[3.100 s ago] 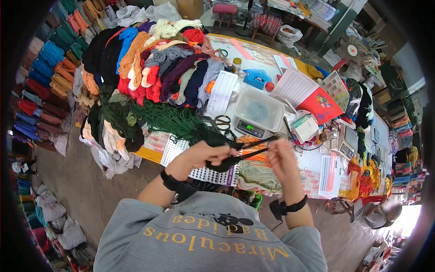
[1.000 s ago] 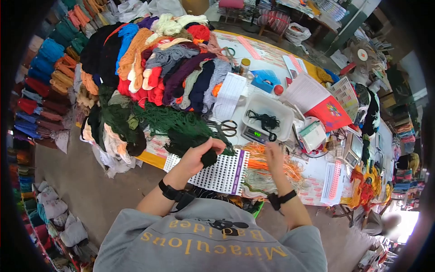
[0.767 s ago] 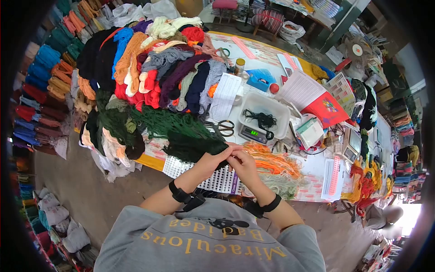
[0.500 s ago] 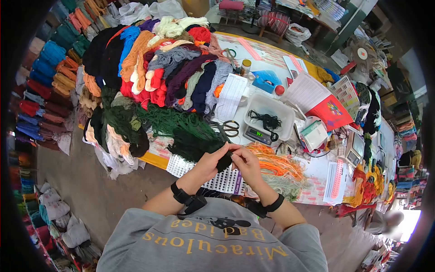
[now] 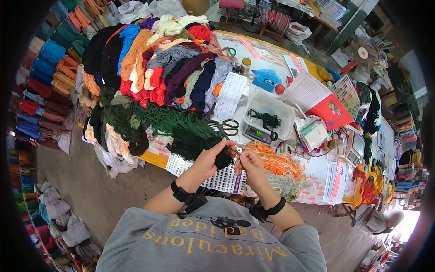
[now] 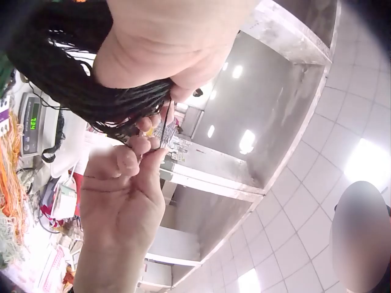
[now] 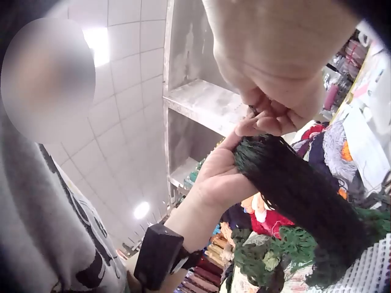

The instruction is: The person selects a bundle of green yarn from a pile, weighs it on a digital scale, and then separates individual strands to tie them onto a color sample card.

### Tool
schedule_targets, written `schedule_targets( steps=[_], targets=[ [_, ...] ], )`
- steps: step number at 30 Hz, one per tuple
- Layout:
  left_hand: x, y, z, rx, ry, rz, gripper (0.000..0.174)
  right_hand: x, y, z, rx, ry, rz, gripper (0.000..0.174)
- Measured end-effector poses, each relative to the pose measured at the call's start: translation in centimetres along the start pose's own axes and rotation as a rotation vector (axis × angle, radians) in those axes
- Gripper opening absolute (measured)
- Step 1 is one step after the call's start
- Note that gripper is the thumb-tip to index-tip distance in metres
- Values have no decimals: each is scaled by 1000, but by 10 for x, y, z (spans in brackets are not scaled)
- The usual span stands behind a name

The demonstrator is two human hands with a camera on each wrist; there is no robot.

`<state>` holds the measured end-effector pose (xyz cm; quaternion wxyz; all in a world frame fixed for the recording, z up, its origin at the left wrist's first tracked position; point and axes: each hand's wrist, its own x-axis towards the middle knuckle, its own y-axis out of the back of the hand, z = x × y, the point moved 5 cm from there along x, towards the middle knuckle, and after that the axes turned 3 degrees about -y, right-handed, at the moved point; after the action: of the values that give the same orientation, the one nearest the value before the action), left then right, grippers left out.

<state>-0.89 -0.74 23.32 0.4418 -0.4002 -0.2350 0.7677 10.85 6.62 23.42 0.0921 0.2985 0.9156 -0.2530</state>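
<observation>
A thick hank of dark green yarn (image 5: 192, 138) runs from the pile to the left hand (image 5: 209, 159), which grips its end; in the right wrist view the hank (image 7: 299, 195) hangs down from that hand (image 7: 223, 177). Close beside it, the right hand (image 5: 253, 167) pinches a dark strand between thumb and fingers. The left wrist view shows this strand (image 6: 164, 125) stretched short between the left hand (image 6: 165, 43) and the right hand (image 6: 122, 189). Dark yarn (image 5: 265, 119) lies in a clear plastic tub (image 5: 285, 129) on a scale.
Scissors (image 5: 230, 128) lie behind the hands. A large heap of coloured yarn (image 5: 167, 59) covers the table's left. Orange yarn (image 5: 276, 161) and a dotted sheet (image 5: 179, 165) are near the front edge. Papers (image 5: 306, 90) and a second scale (image 5: 353, 147) stand to the right.
The right hand came back from beside the scale to the left hand at the yarn's end. Since half a second ago it has drawn slightly away. Dark yarn now lies in the tub, empty at first.
</observation>
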Motion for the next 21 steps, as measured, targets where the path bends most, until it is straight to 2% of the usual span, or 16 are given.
schedule_targets(
  steps=[17,21],
  targets=[
    [1,7,6,39,-3,25,34,3,3,8,-42,-26,15,17],
    [2,4,7,-75,-20,-13,35,2,-4,5,-28,-47,14,17]
  ],
)
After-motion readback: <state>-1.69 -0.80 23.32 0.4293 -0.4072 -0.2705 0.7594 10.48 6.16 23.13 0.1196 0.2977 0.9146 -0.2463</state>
